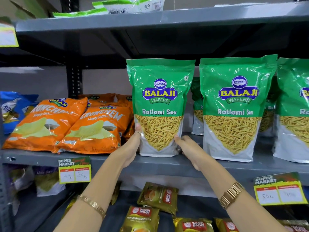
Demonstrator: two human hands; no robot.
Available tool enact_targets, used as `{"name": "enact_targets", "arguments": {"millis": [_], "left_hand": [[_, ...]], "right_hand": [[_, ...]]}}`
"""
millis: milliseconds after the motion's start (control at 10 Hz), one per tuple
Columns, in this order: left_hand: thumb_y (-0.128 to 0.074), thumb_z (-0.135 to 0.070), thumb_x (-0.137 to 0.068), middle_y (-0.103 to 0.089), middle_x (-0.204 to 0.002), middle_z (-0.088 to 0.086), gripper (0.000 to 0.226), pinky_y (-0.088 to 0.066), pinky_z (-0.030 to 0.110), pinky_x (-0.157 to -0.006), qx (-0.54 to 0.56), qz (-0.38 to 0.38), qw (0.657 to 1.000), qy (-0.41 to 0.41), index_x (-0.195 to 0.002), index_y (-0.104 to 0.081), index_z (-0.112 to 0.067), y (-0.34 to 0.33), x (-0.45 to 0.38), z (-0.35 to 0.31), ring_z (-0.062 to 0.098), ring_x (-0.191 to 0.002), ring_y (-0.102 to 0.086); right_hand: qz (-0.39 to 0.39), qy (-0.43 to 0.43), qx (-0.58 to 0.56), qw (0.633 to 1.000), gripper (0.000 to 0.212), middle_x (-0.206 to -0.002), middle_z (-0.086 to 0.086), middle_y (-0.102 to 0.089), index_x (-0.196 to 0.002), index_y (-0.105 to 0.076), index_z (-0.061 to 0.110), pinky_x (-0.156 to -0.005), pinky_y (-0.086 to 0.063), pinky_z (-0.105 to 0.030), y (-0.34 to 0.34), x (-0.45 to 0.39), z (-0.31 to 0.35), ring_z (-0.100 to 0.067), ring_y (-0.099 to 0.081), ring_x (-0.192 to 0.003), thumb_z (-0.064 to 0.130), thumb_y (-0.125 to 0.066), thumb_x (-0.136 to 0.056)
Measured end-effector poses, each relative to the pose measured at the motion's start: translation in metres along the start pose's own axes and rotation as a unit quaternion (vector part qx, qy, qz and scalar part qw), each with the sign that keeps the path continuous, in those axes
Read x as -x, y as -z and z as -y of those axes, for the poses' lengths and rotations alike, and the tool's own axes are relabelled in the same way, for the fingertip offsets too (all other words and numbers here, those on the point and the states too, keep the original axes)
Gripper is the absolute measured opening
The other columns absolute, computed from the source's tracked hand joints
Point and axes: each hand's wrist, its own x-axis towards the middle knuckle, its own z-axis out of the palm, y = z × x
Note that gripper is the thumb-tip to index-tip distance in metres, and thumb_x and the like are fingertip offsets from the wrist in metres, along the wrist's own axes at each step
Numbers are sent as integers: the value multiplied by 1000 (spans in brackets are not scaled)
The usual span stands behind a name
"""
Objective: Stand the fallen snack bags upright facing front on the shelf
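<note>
A green Ratlami Sev bag (159,104) stands upright and front-facing at the front of the grey middle shelf (103,160). My left hand (132,146) grips its lower left edge and my right hand (189,148) grips its lower right edge. To its right a second green Sev bag (234,108) stands upright, and a third Sev bag (294,111) is cut off by the frame edge. More green bags (197,104) stand behind them, partly hidden. To the left, orange Crunchem bags (70,124) lie tilted back on the shelf.
A blue snack bag (13,109) leans at the far left. Price tags (74,169) hang on the shelf's front edge. Gold tea packets (157,196) lie on the shelf below. The upper shelf (150,17) holds flat green-and-white bags close above.
</note>
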Motion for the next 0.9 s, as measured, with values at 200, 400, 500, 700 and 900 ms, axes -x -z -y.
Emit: {"name": "enact_targets", "arguments": {"millis": [200,400,500,700,900], "left_hand": [[-16,-54,-94,-9,-161,0,68,-8,35,-122,-10,4,1000,-2,-151,-7,-18,-1,6,-1,17,-148,-9],[-17,-59,-91,-7,-161,-3,72,-8,38,-122,-31,10,999,-11,-152,-4,-21,3,5,5,17,-149,-8],[-24,-50,-95,-11,-161,1,67,-11,36,-121,-18,-25,998,-47,-151,-10,-17,1,1,5,19,-148,-12],[-23,-58,-89,-8,-161,1,76,-7,41,-119,-98,-50,989,-95,-151,-2,-20,-7,24,7,23,-148,-7],[-32,-75,-73,9,-160,3,102,4,44,-121,-252,-125,925,-254,-149,10,-22,-32,48,26,17,-148,10]], "right_hand": [[-15,7,8,1000,45,-95,-6,-53,-112,-49,7,-83,-36,-31,-3,5,1,-21,-50,-98,47,-36,-94],[-58,18,-28,998,52,-105,-3,-51,-132,-43,11,-86,-36,-30,-3,7,-1,-18,-46,-99,47,-37,-94],[-75,42,-45,995,50,-106,-1,-50,-134,-41,12,-86,-34,-29,-3,10,-1,-17,-44,-98,43,-36,-95],[-152,123,-56,979,44,-137,-5,-53,-137,-42,14,-97,-36,-28,-5,26,-7,-20,-49,-124,33,-39,-96],[-214,230,-73,947,38,-135,-3,-53,-132,-47,16,-98,-37,-22,9,59,-26,-10,-49,-121,26,-43,-96]]}}
